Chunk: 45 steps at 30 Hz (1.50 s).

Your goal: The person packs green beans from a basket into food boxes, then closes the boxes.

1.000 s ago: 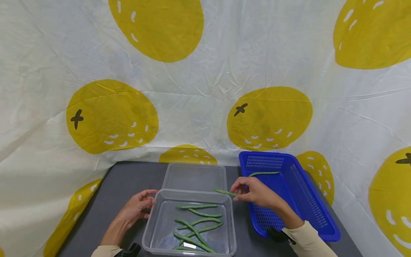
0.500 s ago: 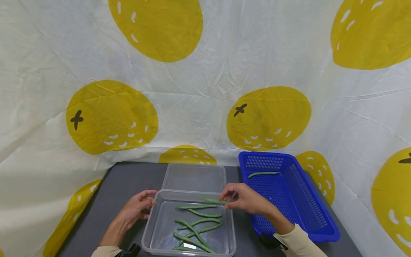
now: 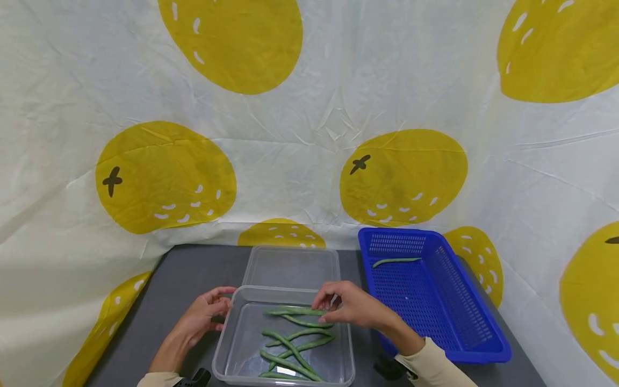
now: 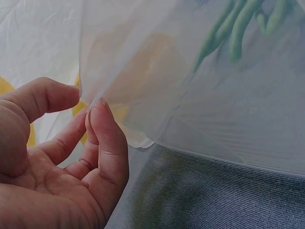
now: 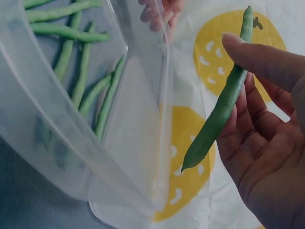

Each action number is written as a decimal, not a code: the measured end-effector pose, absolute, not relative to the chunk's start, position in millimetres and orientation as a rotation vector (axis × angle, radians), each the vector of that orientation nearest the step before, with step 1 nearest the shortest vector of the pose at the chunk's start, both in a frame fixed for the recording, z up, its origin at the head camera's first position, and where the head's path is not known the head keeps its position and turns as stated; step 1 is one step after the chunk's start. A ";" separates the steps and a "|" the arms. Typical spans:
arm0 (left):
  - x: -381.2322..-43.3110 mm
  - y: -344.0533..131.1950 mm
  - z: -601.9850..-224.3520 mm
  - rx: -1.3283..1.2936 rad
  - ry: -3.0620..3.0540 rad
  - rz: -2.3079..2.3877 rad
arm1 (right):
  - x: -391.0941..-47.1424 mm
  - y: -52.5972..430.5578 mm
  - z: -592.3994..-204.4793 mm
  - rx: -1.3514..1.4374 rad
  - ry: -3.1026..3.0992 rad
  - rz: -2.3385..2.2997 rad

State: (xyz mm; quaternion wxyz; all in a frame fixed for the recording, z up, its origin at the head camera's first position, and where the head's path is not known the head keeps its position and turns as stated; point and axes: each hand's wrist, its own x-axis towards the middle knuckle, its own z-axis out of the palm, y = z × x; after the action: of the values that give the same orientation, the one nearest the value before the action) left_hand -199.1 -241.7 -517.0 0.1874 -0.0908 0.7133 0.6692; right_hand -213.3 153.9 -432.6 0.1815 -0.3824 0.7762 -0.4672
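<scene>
Between thumb and fingertips, my right hand (image 3: 345,307) pinches a green bean (image 5: 214,119), clearly seen in the right wrist view. In the head view the hand is over the right side of a clear plastic container (image 3: 222,349), with the bean overlapping others inside. Several green beans (image 3: 290,344) lie there, some crossing each other. My left hand (image 3: 200,317) holds the container at its far left corner; in the left wrist view the thumb and fingertips (image 4: 102,112) meet right at its edge.
A blue perforated basket (image 3: 476,301) stands to the right with one green bean (image 3: 396,261) near its far end. Behind the container lies a clear flat lid (image 3: 292,266). A lemon-print curtain (image 3: 285,177) hangs at the back of the dark table (image 3: 193,269).
My right hand has moved left and toward me, carrying the green bean from beside the blue basket to over the container. The left hand has stayed at the corner.
</scene>
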 end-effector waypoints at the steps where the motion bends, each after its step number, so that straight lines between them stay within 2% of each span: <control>1: -199.2 -241.8 -517.3 -0.255 2.006 1.885 | -212.8 151.7 -433.9 -1.090 2.182 -1.325; 10: -199.9 -240.8 -518.8 -0.264 2.014 1.884 | -209.5 144.2 -439.9 -1.071 2.207 -1.329; 24: -200.8 -241.7 -517.7 -0.289 2.003 1.889 | -226.4 179.7 -431.1 -0.903 2.359 -1.309; 32: -198.8 -241.5 -518.4 -0.287 2.010 1.883 | -243.0 204.3 -430.0 -0.721 2.443 -1.343; 45: -199.0 -242.6 -517.4 -0.275 1.995 1.893 | -281.6 259.8 -442.2 -0.648 2.586 -1.375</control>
State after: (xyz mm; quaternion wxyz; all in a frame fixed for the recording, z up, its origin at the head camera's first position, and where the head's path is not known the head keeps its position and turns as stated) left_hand -199.0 -242.6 -517.4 0.1878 -0.0976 0.7091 0.6726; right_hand -281.6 259.8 -442.2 0.0708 -0.2156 0.8600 -0.4571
